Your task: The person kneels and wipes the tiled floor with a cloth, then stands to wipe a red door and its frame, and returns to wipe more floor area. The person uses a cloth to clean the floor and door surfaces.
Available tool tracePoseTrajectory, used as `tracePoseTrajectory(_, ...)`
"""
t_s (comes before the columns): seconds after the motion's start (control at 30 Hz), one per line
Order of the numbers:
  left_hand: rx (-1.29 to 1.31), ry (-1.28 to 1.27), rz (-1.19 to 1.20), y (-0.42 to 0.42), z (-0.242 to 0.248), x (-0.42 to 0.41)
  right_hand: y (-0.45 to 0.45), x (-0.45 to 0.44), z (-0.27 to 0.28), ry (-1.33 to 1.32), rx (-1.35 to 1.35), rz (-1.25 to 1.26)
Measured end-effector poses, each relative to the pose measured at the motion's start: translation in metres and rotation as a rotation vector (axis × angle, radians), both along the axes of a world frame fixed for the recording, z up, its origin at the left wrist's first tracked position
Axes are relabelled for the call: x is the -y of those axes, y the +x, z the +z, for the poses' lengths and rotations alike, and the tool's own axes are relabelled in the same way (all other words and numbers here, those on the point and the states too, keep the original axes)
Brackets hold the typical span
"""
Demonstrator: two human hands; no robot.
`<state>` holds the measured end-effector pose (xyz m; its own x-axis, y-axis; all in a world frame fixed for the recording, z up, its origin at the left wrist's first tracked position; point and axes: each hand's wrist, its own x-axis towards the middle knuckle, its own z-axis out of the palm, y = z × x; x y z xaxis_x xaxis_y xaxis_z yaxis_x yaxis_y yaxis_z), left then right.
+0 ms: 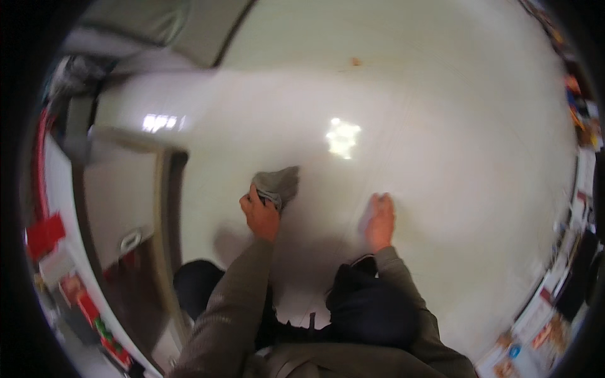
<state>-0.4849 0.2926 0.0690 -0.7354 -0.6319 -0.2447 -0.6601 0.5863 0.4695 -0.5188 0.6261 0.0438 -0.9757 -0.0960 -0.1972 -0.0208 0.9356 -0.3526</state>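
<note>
My left hand [261, 215] grips a crumpled grey cloth [279, 184], which hangs out past the fingers towards the upper right. Below it spreads a shiny pale floor [302, 113] with bright light reflections. My right hand [381, 219] is above the floor in front of my dark-clad knee, with its fingers pointing away from me. It is blurred, and nothing shows in it; how far its fingers are bent is unclear.
A cabinet [124, 189] with a round-handled pale front stands at the left, beside a shelf edge [64, 175] holding red packages. Grey furniture [198, 28] is at the upper left. Assorted goods [543, 326] line the right rim. A small orange-brown bit [356, 61] lies on the floor farther off.
</note>
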Motion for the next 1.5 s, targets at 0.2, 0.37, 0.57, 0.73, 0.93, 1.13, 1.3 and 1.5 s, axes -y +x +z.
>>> tracePoseTrajectory(0.2, 0.206, -0.123, -0.292, -0.041, -0.044, -0.039, 0.054, 0.002, 0.012, 0.153, 0.164, 0.127)
tracePoseTrajectory(0.37, -0.103, -0.207, -0.639, -0.112, -0.057, -0.037, 0.067, -0.007, 0.032, 0.135, 0.309, 0.084)
tracePoseTrajectory(0.57, 0.104, -0.212, -0.378, -0.242, -0.063, 0.051, 0.072, -0.006, 0.028, 0.182, 0.367, 0.116)
tracePoseTrajectory(0.73, 0.098, 0.857, -0.022, -0.23, 0.019, 0.081, 0.076, -0.002, 0.027, 0.214, 0.421, 0.107)
tracePoseTrajectory(0.93, 0.348, 1.39, 0.097, -0.15, 0.163, 0.01, 0.013, 0.017, 0.071, 0.162, 0.766, 0.02)
tracePoseTrajectory(1.13, 0.274, 1.373, 0.042, -0.091, 0.246, -0.035, -0.067, 0.125, 0.247, -1.284, 0.546, -0.425)
tracePoseTrajectory(1.3, 0.226, 1.797, 0.144, -0.049, 0.348, -0.03, 0.021, 0.198, 0.409, -0.849, 0.006, -0.426)
tracePoseTrajectory(1.5, 0.326, 1.898, 0.176, -0.007, 0.534, -0.051, 0.083, 0.174, 0.575, -0.82, -0.086, -0.424)
